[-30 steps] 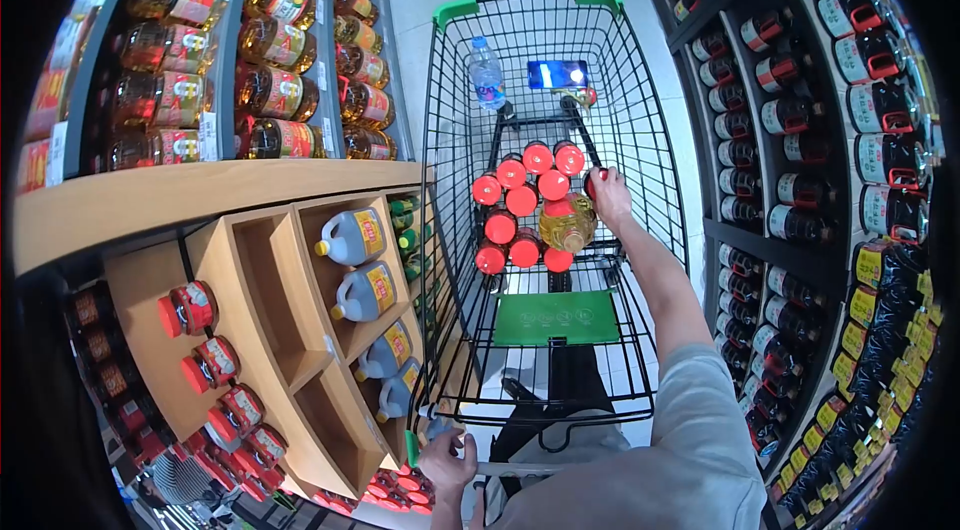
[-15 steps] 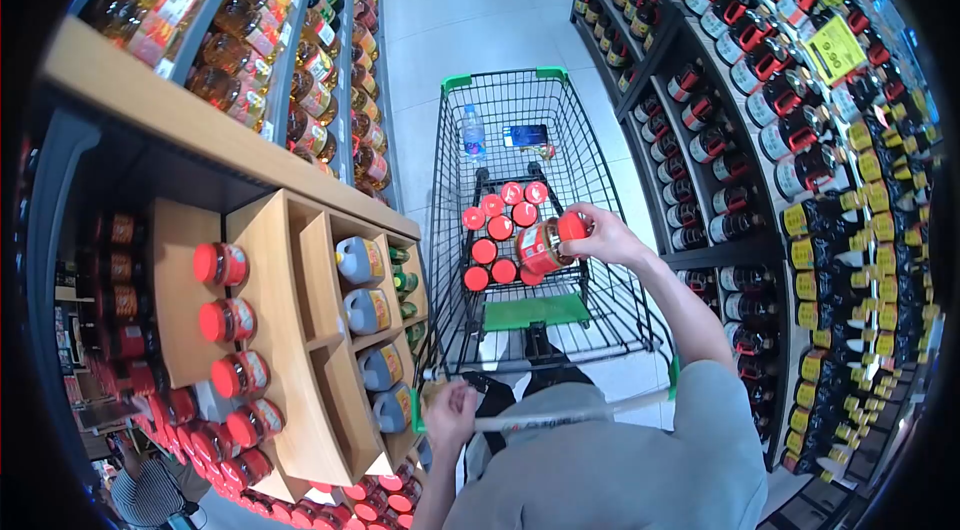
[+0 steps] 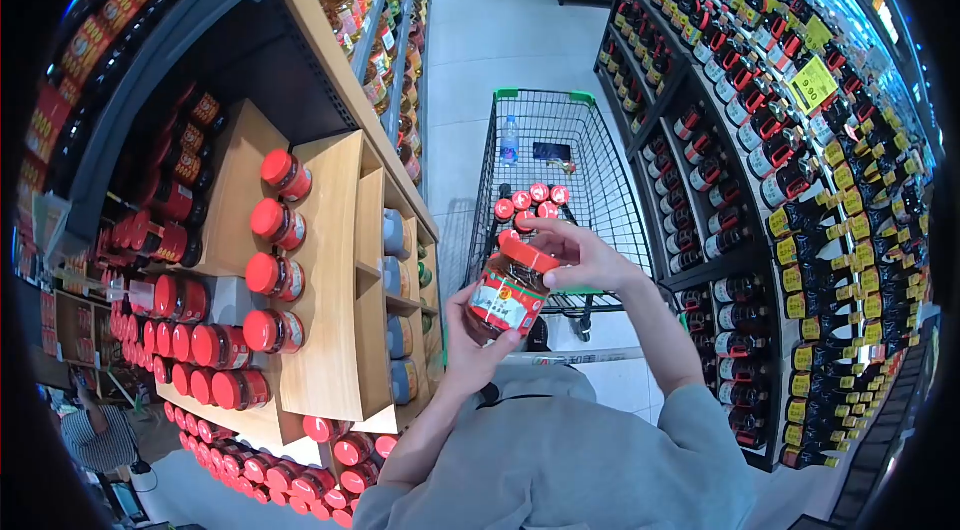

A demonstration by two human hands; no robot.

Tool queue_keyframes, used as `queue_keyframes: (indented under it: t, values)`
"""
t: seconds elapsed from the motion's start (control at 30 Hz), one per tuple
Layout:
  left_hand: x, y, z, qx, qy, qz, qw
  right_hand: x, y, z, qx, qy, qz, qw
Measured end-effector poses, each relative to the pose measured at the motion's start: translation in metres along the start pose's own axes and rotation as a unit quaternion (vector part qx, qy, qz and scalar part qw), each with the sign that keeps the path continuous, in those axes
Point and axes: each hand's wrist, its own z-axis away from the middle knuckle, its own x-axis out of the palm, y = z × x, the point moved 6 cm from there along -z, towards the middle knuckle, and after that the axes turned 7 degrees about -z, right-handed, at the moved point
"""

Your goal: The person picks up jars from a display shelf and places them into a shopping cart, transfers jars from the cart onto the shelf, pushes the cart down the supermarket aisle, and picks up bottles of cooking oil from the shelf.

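A glass jar [image 3: 508, 298] with a red lid and a red and white label is tilted in front of my chest. My left hand [image 3: 472, 345] cups its lower left side and base. The fingers of my right hand [image 3: 590, 255] grip it at the red lid from the upper right. Just beyond the jar, several red-lidded jars [image 3: 522, 200] stand in the shopping cart [image 3: 610, 200]; the held jar and my right hand hide some of them.
In the cart's far end lie a water bottle [image 3: 510, 140] and a dark phone-like object [image 3: 551, 151]. At left a wooden shelf [image 3: 325, 330] holds red-lidded jars. Dark-bottle shelves [image 3: 700, 230] line the right. A person [image 3: 95, 435] is at the lower left.
My right hand has lifted the jar from over the cart toward my chest. My left hand has risen from near the cart handle onto the jar. The view has turned left.
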Motion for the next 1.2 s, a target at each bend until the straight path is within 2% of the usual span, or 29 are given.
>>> queue_keyframes:
  t: [0.07, 0.1, 0.13, 0.2, 0.4, 0.5, 0.6, 0.77, 0.87, 0.9, 0.93, 1.0, 1.07, 1.2]
  values:
    - [-0.012, 0.002, 0.005, 0.016, 0.049, -0.04, 0.998, 0.019, 0.02, 0.003, -0.012, 0.061, -0.086, 0.994]
    - [-0.013, 0.015, 0.008, 0.023, 0.065, -0.072, 0.995, 0.029, 0.033, 0.001, -0.062, 0.07, -0.091, 0.991]
    - [-0.016, 0.023, 0.012, 0.028, 0.081, -0.104, 0.991, 0.034, 0.054, 0.005, -0.024, 0.119, -0.15, 0.981]
    - [-0.026, 0.025, 0.019, 0.039, 0.095, -0.166, 0.981, 0.048, 0.064, 0.0, -0.04, 0.116, -0.205, 0.971]
    - [-0.037, 0.031, 0.025, 0.063, 0.129, -0.183, 0.973, 0.063, 0.066, -0.015, -0.041, 0.122, -0.198, 0.972]
    - [-0.037, 0.035, 0.024, 0.063, 0.137, -0.131, 0.98, 0.065, 0.063, -0.019, -0.029, 0.135, -0.193, 0.971]
    - [-0.038, 0.033, 0.023, 0.072, 0.146, -0.14, 0.977, 0.067, 0.056, -0.022, -0.022, 0.136, -0.18, 0.974]
    - [-0.041, 0.02, 0.017, 0.065, 0.159, -0.097, 0.98, 0.059, 0.057, -0.03, -0.011, 0.121, -0.142, 0.982]
    - [-0.04, 0.015, 0.014, 0.034, 0.172, -0.069, 0.982, 0.066, 0.052, -0.03, -0.036, 0.151, -0.104, 0.982]
    - [-0.039, 0.019, 0.014, 0.021, 0.183, -0.064, 0.981, 0.074, 0.05, -0.029, -0.056, 0.131, -0.12, 0.982]
    - [-0.034, 0.024, 0.015, -0.031, 0.179, -0.057, 0.982, 0.074, 0.061, -0.029, -0.028, 0.144, -0.09, 0.985]
    - [-0.043, 0.009, 0.017, -0.026, 0.178, -0.182, 0.967, 0.076, 0.06, -0.032, -0.03, 0.144, -0.082, 0.986]
    - [-0.051, 0.007, 0.02, -0.054, 0.132, -0.183, 0.973, 0.074, 0.064, -0.034, -0.039, 0.098, -0.076, 0.992]
    - [-0.065, 0.004, 0.034, -0.109, 0.099, -0.094, 0.985, 0.097, 0.065, -0.041, -0.047, -0.022, -0.01, 0.999]
